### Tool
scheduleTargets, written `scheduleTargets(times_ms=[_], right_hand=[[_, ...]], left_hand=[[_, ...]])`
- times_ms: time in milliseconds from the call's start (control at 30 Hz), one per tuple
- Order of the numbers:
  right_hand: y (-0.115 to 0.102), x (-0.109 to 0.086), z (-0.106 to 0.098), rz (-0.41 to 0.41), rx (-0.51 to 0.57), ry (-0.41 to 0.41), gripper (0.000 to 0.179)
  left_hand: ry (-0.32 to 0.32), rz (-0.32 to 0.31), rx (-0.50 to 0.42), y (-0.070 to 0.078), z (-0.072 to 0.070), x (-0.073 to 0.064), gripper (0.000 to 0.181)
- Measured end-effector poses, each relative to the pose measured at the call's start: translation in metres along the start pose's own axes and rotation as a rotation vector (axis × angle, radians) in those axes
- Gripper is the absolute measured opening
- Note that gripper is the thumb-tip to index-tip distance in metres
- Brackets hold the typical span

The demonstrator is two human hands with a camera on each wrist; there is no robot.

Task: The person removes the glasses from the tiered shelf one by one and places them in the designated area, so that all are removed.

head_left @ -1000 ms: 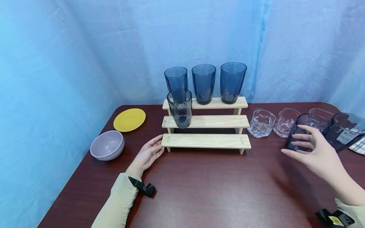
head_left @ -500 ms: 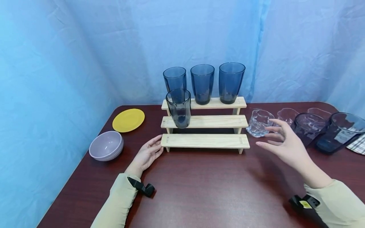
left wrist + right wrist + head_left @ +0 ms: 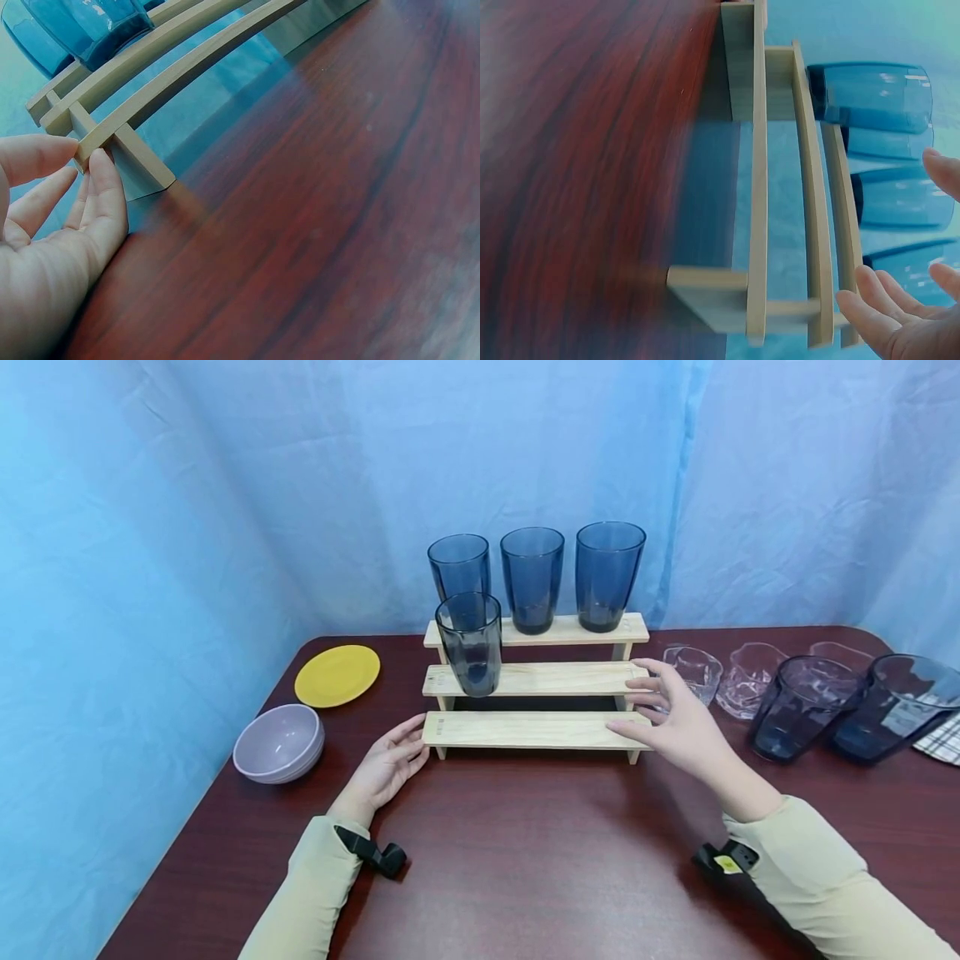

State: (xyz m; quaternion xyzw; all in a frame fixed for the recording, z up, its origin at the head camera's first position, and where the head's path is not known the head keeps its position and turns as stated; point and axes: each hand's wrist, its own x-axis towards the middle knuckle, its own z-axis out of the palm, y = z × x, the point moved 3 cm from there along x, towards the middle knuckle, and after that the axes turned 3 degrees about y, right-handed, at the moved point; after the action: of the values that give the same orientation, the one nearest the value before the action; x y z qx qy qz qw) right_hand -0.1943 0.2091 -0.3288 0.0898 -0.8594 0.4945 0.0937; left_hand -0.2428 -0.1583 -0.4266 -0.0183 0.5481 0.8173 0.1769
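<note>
A three-tier wooden display rack (image 3: 540,729) stands mid-table. At its left end my left hand (image 3: 388,766) pinches the tip of the lowest plank (image 3: 142,105), thumb on one side and fingertips on the other. Three blue drinking glasses (image 3: 532,581) line the top tier. A greyish one (image 3: 471,647) stands at the left of the middle tier. My right hand (image 3: 678,722) is over the rack's right end, fingers spread and holding nothing. In the right wrist view, the fingers (image 3: 877,315) appear beside the ends of the planks, pointing toward the glasses.
Right of the rack are several clear wavy glasses (image 3: 742,681), one partly behind my right hand. Two dark blue glasses (image 3: 798,710) stand in front of them, near a checked cloth (image 3: 941,743). On the left lie a yellow plate (image 3: 337,677) and stacked lilac bowls (image 3: 279,743).
My right hand has travelled left from beside the dark blue glasses, past the clear ones, to the rack's right end. My left hand has stayed on the rack.
</note>
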Motion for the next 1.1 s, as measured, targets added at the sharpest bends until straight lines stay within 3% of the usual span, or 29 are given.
scheduleTargets(times_ms=[367, 1100], right_hand=[[-0.012, 0.021, 0.033, 0.002, 0.089, -0.050, 0.086], [-0.040, 0.056, 0.077, -0.050, 0.152, -0.026, 0.091]], left_hand=[[0.003, 0.012, -0.008, 0.000, 0.002, 0.001, 0.058], [-0.024, 0.023, -0.005, 0.000, 0.003, -0.002, 0.059]])
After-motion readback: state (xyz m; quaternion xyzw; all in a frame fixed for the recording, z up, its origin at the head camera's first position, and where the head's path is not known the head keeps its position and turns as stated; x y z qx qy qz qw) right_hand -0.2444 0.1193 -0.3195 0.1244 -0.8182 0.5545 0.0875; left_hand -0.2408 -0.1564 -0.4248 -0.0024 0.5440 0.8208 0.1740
